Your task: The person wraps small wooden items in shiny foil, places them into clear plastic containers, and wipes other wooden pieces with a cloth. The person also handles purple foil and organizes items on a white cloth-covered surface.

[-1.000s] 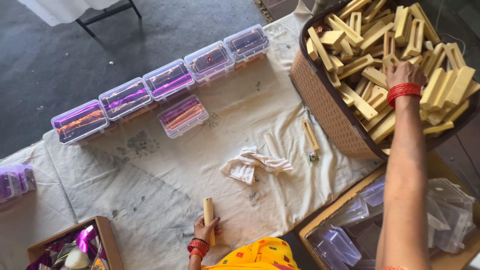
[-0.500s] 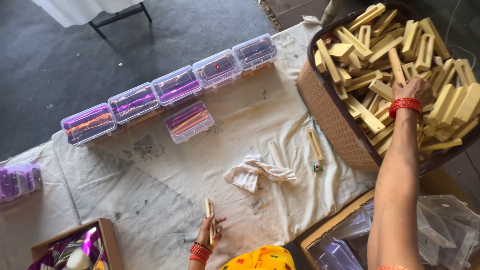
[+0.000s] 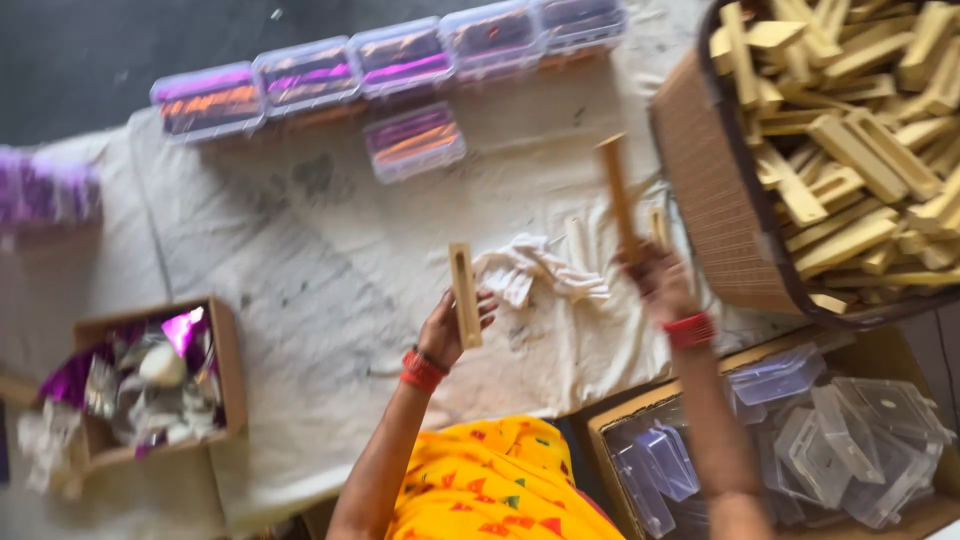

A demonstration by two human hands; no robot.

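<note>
Head view, looking down: my left hand (image 3: 445,330) grips a pale slotted wooden stick (image 3: 464,295), fingers wrapped on its lower end, slot facing up. My right hand (image 3: 660,280) is clenched on the base of a second plain wooden stick (image 3: 616,195), upright and motion-blurred. Between my two sets of fingers lies a crumpled white rag (image 3: 530,275) on the stained cream cloth (image 3: 300,260). Beyond my right fingertips sits the brown woven basket (image 3: 705,190) of sticks. My judgement: hold both near their ends, firmly, so the faces stay clear for matching.
</note>
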